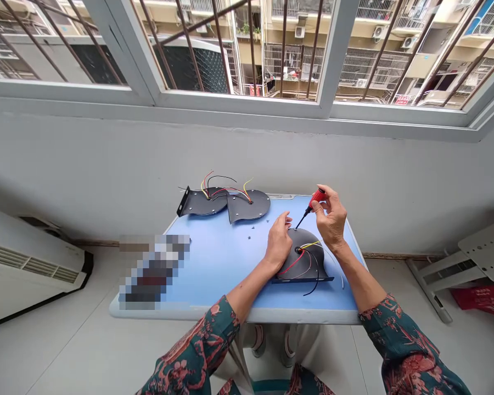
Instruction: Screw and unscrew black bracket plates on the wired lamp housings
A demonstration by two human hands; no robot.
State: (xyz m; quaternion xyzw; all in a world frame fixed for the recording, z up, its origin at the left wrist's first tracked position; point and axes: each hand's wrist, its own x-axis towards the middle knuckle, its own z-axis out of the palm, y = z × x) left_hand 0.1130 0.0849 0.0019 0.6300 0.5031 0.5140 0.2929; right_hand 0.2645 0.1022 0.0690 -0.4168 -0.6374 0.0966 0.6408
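the right hand (331,218) grips the red handle of a screwdriver (310,207), fingers curled around the smooth, rounded grip; the thin dark shaft slants down and its tip meets the curved far edge of a plate (307,267), at a small shiny screw (295,229). the left hand (278,241) lies along the left side of that plate, fingers partly bent and pointing away, steadying its rim. the plate is matte dark grey, rounded at the far end, with a straight black flange along the near edge, and it rests on the near right part of the surface (214,263), which is smooth, pale blue and edged in a light, rounded rim. from a hole in the plate's middle spread thin, soft wires (299,250) in yellow, red, white and black, bending loosely in arcs, the black one curling past the flange. at the far left of the surface lie two more plates of the same dark, flat, rounded kind, the left one (206,202) with a slotted black flange standing up at its left end, the right one (249,206) touching or overlapping it; both have coloured wires rising from the middle and small bright screws dotted near the rim. a few tiny loose screws (249,237) lie between the plates.
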